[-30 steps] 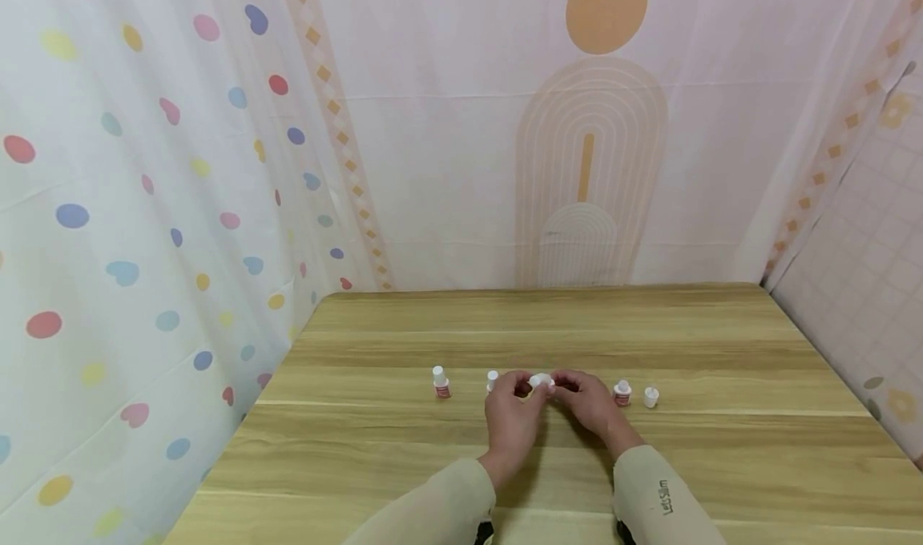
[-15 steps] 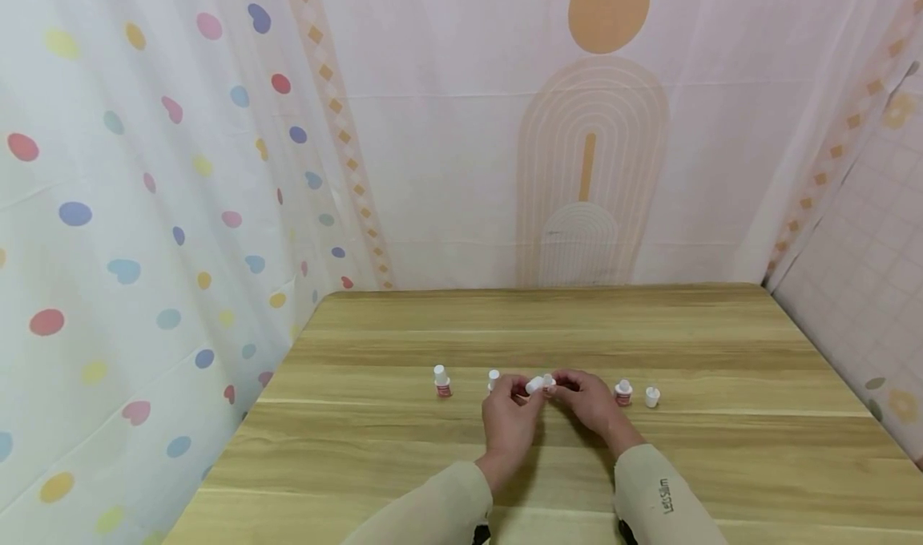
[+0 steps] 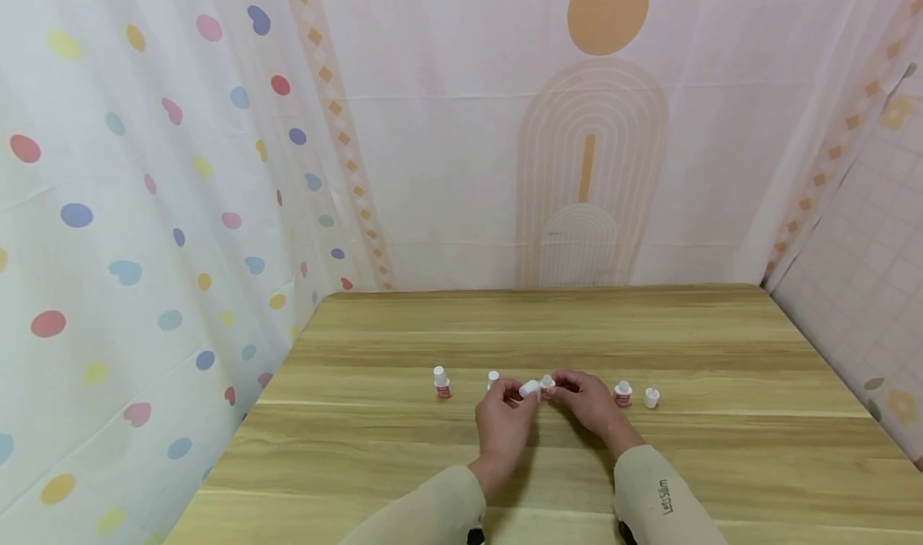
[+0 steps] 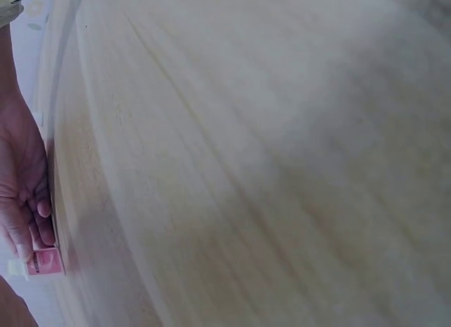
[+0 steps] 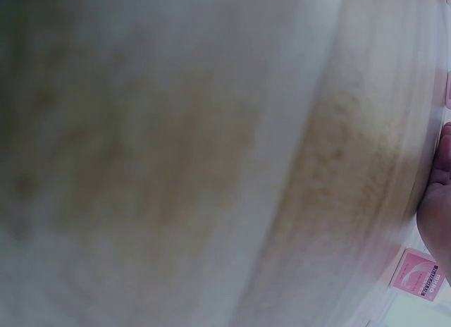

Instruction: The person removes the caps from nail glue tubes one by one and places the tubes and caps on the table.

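In the head view, my left hand (image 3: 499, 431) pinches a white cap (image 3: 530, 388), held tilted close to the left of a small open bottle (image 3: 547, 384). My right hand (image 3: 593, 405) grips that bottle, which has a white neck and a pink-red label; fingers partly cover it. The same label (image 4: 46, 261) shows under fingertips at the left edge of the left wrist view. To the right stands another uncapped bottle (image 3: 622, 394), with a loose white cap (image 3: 652, 397) beside it.
A capped bottle (image 3: 441, 383) stands upright on the wooden table (image 3: 360, 465), left of the hands. Another capped bottle (image 3: 493, 377) is partly hidden behind my left hand. Patterned curtains (image 3: 447, 128) hang behind and beside the table.
My left hand has drawn the cap away from the bottle, leftward and slightly nearer me, so the bottle's neck now shows. My right hand keeps its grip in nearly the same place.
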Demonstrator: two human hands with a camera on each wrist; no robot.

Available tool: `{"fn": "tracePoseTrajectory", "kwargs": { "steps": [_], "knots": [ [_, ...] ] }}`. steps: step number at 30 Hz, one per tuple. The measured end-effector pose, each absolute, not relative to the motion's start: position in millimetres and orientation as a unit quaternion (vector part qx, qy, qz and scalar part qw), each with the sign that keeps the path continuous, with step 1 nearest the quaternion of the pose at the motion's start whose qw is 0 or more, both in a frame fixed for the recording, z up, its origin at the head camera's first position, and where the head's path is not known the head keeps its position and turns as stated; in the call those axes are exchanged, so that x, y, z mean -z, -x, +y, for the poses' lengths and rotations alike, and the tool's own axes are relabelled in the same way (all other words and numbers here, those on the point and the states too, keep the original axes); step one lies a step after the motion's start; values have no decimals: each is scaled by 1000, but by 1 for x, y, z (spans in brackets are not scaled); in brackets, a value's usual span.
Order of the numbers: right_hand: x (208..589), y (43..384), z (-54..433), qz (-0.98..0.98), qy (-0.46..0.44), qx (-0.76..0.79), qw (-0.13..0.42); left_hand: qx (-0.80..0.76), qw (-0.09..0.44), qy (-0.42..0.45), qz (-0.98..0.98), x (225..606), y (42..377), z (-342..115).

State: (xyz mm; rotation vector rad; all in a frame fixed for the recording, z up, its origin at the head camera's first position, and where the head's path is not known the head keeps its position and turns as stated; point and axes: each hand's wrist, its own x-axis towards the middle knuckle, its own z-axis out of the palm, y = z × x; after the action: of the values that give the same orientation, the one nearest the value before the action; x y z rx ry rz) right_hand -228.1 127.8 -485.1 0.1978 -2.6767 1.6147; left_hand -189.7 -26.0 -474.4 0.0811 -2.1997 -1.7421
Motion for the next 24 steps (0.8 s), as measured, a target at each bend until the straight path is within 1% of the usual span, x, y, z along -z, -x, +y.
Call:
{"fn": "tracePoseTrajectory", "kwargs": {
  "steps": [5,11,19,24],
  "knots": [
    [484,228,128,-858,-67,-509,6,619,168,-34,-766,475,190,-29],
    [483,229,127,-858,-66,-510,9,648,151,-42,-745,469,193,-25],
    [484,227,127,-849,-70,-524,15,673,157,-36,-721,464,199,-15],
    [486,230,127,-851,-68,-521,16,678,152,-39,-719,464,203,-12]
  ]
}}
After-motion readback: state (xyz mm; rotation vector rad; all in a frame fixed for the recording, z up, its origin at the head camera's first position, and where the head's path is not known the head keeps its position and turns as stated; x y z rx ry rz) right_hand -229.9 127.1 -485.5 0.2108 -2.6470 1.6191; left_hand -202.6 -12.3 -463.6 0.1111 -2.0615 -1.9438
